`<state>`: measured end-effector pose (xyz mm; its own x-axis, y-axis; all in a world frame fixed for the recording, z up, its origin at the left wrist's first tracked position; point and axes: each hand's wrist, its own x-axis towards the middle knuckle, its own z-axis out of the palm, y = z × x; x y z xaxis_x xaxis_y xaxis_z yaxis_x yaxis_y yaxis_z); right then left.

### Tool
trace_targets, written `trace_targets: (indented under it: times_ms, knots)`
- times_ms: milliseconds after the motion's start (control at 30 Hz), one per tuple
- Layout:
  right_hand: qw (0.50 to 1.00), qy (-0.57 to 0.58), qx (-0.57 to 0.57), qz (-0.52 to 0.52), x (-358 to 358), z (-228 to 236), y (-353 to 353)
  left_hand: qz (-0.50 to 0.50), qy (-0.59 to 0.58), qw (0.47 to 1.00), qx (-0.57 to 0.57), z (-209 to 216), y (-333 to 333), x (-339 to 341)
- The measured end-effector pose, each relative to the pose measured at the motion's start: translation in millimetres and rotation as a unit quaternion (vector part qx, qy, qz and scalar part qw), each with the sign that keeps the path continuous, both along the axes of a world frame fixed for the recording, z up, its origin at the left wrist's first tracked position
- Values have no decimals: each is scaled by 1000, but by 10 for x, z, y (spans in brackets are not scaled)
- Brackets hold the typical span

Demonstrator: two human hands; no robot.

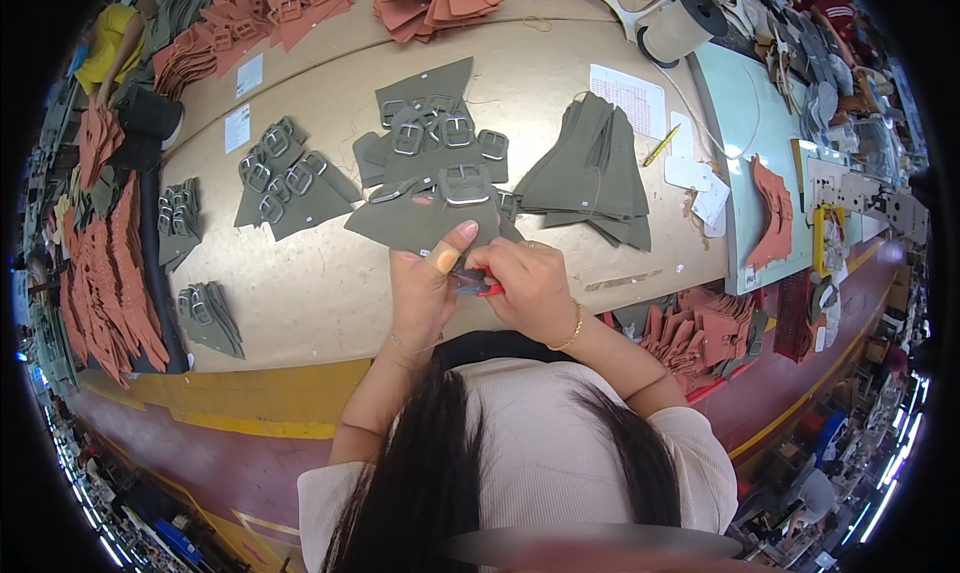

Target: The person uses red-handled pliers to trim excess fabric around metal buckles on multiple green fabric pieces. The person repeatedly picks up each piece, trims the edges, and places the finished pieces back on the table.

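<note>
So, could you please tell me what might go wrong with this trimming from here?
The left hand pinches the olive strap piece right beside the red-handled snips held by the right hand, so a fingertip could get nicked. The snips might also cut into the strap near its metal buckle.

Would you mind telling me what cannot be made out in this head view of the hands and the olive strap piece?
- Red-handled tool: its working end is hidden between the left hand and right hand.
- Olive strap piece: its near edge is covered by the fingers.
- Whether the tool touches the piece: cannot tell.
- Paper sheet: its markings are too small.
- Table: its near edge is hidden behind the person's head.
</note>
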<state>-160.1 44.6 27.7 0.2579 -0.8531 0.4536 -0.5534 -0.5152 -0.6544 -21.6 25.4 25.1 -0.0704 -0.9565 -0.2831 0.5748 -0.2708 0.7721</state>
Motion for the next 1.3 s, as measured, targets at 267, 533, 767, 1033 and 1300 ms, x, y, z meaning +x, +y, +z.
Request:
trace_targets:
  times_ms: [267, 533, 767, 1033, 1300]
  knots:
    - [992, -96, 59, -65, -274, 302, -204, 58, -35, 997, -43, -16, 66, -18]
    - [998, -56, -18, -15, -149, 272, -411, -7, -186, 977, -103, 9, 122, 9]
    - [998, -22, -57, -7, -161, 198, -434, -15, -143, 984, -103, 2, 96, 0]
    - [997, -54, -56, 6, -209, 160, -372, 11, 12, 1000, 8, 48, 28, 22]
    - [996, -52, -74, 9, -125, 99, -270, -21, 73, 997, 16, 189, -76, -7]
